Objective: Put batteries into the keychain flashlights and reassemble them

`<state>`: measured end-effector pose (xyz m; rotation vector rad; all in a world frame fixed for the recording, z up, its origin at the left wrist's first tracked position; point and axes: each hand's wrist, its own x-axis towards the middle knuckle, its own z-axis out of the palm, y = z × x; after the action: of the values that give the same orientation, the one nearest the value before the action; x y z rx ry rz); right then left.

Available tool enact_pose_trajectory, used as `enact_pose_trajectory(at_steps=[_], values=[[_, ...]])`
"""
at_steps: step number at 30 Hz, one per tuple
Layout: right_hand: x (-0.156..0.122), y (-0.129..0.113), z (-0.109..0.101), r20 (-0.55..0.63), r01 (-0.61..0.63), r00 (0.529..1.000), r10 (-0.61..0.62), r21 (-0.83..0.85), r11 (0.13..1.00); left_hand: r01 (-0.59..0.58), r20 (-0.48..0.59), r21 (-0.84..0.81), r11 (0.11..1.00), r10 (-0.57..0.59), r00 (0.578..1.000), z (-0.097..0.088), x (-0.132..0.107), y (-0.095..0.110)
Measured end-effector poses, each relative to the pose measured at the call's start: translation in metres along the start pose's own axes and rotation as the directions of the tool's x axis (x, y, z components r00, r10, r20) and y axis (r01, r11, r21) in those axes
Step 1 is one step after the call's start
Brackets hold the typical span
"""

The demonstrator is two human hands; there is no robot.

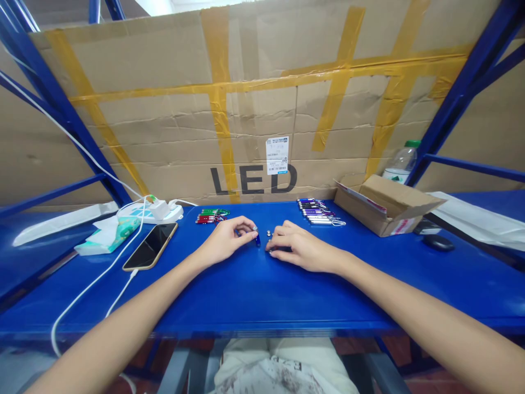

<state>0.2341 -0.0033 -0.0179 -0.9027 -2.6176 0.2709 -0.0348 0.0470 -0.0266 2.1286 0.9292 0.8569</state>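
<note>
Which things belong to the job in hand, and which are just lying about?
Job, apparently: blue tube in the left hand; silver pieces beside the right hand; red and green tubes; purple and silver tubes.

Lying about, seemingly: phone; tissue pack; power strip; bottle; carton (role unclear).

Tabletop (262, 295), 6 o'clock: blue, smooth, glossy, with soft reflections.
Blue piece (258, 241), 6 o'clock: shiny, metallic-looking.
Phone (151, 247), between 8 and 9: dark screen, glass-like, glossy.
Tissue pack (123, 232), between 8 and 9: printed plastic film, crinkled; soft white paper on top.
Backing panel (172, 131), 12 o'clock: matt cardboard, creased.
Packing tape (221, 112), 11 o'clock: yellow-brown plastic film, shiny.
Sticker (278, 156), 1 o'clock: white paper, smooth.
Rack post (455, 104), 2 o'clock: painted metal, smooth.
Carton (394, 194), 3 o'clock: matt brown cardboard.
Pen-like pieces (320, 213), between 3 and 4: polished, metallic-looking.
</note>
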Motion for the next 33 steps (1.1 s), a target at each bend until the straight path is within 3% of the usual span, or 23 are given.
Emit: enact_pose_trajectory(at_steps=[33], values=[[-0.0006,0.0024,0.0027,0.011,0.007,1.000,-0.009,0.095,0.995,-0.011,0.058,0.006,1.000,0.011,0.998,0.0043,-0.0031,0.0071]])
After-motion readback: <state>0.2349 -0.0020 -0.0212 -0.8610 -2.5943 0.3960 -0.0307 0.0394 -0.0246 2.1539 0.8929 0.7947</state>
